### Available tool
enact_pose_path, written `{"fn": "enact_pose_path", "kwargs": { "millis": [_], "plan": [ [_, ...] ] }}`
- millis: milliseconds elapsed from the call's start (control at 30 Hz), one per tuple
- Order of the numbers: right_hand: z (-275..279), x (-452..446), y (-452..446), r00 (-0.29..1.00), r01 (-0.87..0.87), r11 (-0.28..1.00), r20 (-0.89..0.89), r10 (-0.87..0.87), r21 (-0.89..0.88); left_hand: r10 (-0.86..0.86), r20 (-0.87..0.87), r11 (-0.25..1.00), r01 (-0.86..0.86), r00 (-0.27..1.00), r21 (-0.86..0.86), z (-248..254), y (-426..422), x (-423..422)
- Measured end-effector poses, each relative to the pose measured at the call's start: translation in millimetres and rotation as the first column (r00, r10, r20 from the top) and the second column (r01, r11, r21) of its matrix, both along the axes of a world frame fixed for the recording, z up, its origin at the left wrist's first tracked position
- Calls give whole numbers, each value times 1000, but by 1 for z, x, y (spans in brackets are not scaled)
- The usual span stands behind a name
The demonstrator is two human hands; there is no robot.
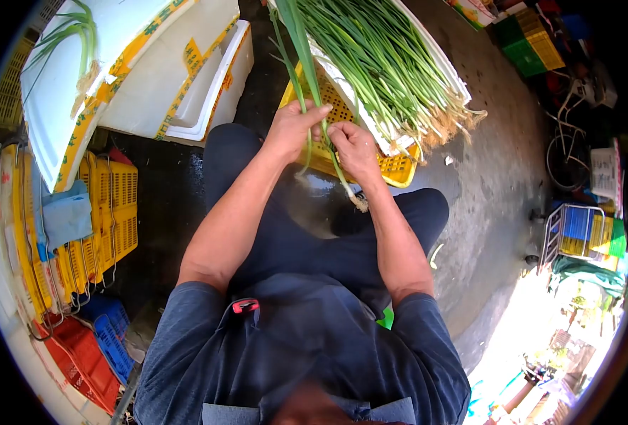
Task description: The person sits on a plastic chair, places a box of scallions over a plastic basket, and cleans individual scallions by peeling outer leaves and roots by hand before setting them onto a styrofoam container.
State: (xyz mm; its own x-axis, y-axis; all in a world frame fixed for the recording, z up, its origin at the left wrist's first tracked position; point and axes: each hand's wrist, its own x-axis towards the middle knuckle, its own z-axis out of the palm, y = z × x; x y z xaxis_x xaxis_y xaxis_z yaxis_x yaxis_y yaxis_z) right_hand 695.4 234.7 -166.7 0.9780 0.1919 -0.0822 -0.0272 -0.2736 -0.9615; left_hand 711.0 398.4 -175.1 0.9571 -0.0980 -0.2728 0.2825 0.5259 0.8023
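My left hand is closed round long green onion stalks, whose leaves reach up past the top edge. Beside it on the right, my right hand pinches one of the stalks, and its rooted white end hangs down between my knees. Another rooted end dangles below my left hand. A big pile of green onions lies just beyond my hands in a white foam box, roots toward the right. That box rests on a yellow plastic crate.
White foam boxes with yellow tape stand at the left, a few onions on top. Yellow crates, a red crate and a blue crate are lower left. A metal cart stands right.
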Motion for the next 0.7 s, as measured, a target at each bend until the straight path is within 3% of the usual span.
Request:
{"fn": "enact_pose_path", "kwargs": {
  "millis": [100,400,567,700],
  "plan": [
    [-6,1,-1,1000,-24,999,-1,24,36,-18,10,1000,18,1000,4,-1,0,0],
    [1,1,1,999,29,996,-40,-32,-85,7,-12,999,-6,1000,51,5,-3,-1],
    [-24,0,0,964,253,950,-128,-233,184,12,-75,997,-7,997,71,-4,2,1],
    [0,-8,2,900,414,785,-335,-278,462,40,-111,996,-31,993,89,-1,2,2]
  ]
}}
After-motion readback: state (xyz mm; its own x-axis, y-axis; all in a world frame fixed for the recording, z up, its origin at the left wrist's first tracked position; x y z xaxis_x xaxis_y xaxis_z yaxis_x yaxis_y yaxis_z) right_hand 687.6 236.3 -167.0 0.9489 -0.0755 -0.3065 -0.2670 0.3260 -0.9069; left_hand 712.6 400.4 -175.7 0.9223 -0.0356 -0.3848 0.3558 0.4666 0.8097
